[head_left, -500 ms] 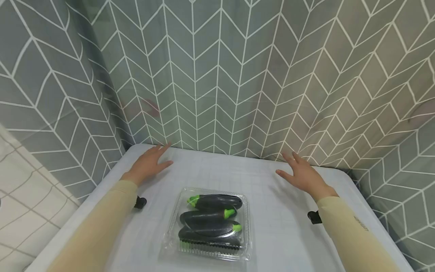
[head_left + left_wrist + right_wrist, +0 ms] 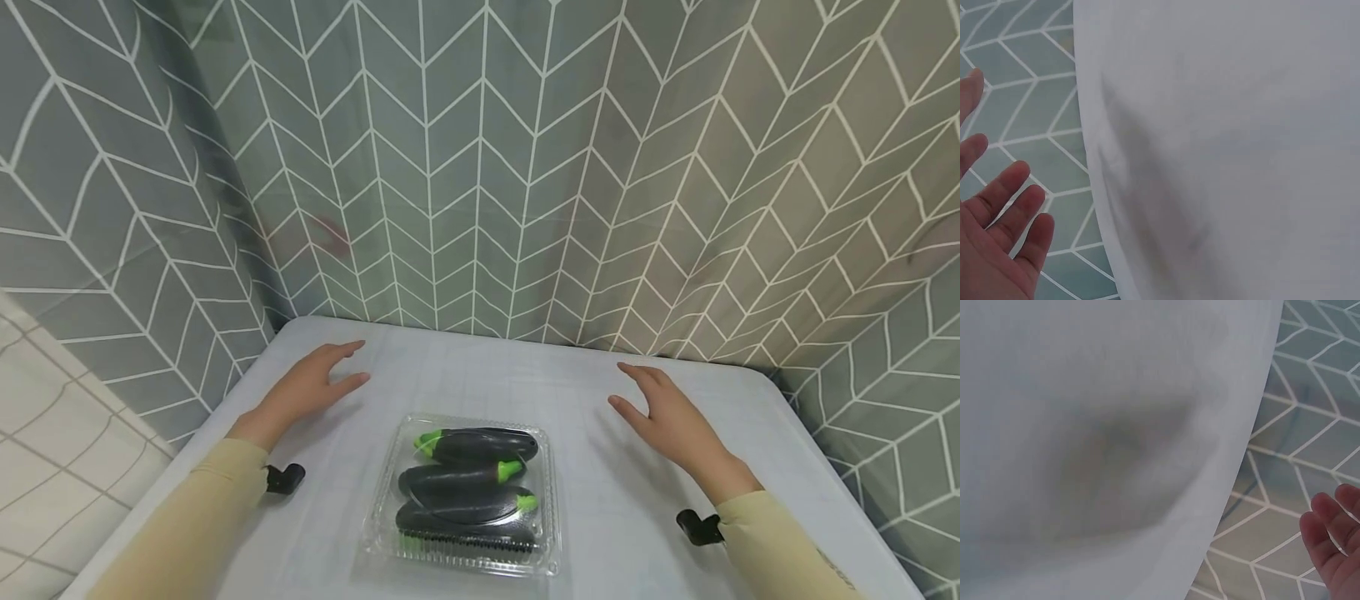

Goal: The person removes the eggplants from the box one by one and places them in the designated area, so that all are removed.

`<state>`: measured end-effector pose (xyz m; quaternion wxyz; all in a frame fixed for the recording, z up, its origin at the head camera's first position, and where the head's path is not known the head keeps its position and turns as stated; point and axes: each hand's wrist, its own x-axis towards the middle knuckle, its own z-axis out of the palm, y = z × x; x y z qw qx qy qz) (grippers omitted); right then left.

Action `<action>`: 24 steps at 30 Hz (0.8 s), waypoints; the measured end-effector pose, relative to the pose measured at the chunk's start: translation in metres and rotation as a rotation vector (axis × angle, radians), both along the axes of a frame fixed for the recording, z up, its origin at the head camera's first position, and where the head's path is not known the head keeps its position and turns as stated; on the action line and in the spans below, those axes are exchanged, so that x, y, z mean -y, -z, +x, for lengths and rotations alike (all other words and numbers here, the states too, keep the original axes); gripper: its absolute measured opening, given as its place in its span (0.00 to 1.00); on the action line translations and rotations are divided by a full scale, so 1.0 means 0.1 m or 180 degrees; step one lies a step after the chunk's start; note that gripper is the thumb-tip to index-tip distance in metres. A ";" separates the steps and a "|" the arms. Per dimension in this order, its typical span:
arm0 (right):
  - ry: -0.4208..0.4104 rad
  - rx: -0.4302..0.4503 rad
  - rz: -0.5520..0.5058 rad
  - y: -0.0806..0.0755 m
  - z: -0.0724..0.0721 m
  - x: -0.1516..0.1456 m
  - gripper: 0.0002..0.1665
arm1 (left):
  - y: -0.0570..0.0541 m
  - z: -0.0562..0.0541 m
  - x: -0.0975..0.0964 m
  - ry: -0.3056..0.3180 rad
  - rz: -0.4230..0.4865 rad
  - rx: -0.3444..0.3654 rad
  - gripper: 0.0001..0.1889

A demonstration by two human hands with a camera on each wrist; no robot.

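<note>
A clear plastic clamshell box (image 2: pixel 552 500) lies near the front middle of the table, with several dark eggplants (image 2: pixel 465 502) inside that have bright green stem ends. Left of the box and farther back, my left hand (image 2: pixel 303 392) hovers over the white surface, fingers stretched and holding nothing. My right hand (image 2: pixel 678 425) hovers on the other side, its fingers extended and thumb apart, likewise with nothing in it. In the left wrist view the spread fingers (image 2: pixel 1025 215) show beside the table edge. Only some fingertips (image 2: pixel 1319 528) of the right hand appear in its wrist view.
A white cloth covers the table (image 2: pixel 480 367), which has rounded back corners. Grey-green curtains (image 2: pixel 480 167) with white chevron lines hang close behind it and on both sides. White tiles (image 2: pixel 60 433) show at the left. Black wrist mounts (image 2: pixel 285 479) sit under both sleeves.
Both hands have drawn back slightly toward me from the rear edge of the table, and the left has also shifted outward. The box with the eggplants stays in place.
</note>
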<state>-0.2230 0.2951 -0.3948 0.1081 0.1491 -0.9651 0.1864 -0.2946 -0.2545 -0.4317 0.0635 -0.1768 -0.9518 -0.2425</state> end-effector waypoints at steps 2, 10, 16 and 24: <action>0.0002 0.0000 -0.0044 0.01 0.09 0.03 0.42 | 0.01 0.09 -0.02 0.0022 0.0044 -0.0019 0.41; -0.0009 0.0053 -0.0281 0.08 0.43 0.18 0.38 | -0.01 0.38 -0.10 0.0087 0.0249 -0.0004 0.39; -0.0059 0.0024 -0.0445 0.15 0.65 0.26 0.34 | -0.03 0.61 -0.10 0.0116 0.0342 0.0066 0.39; -0.0074 0.0122 -0.0931 0.24 0.90 0.39 0.29 | -0.03 0.96 -0.08 0.0020 0.0597 0.0185 0.36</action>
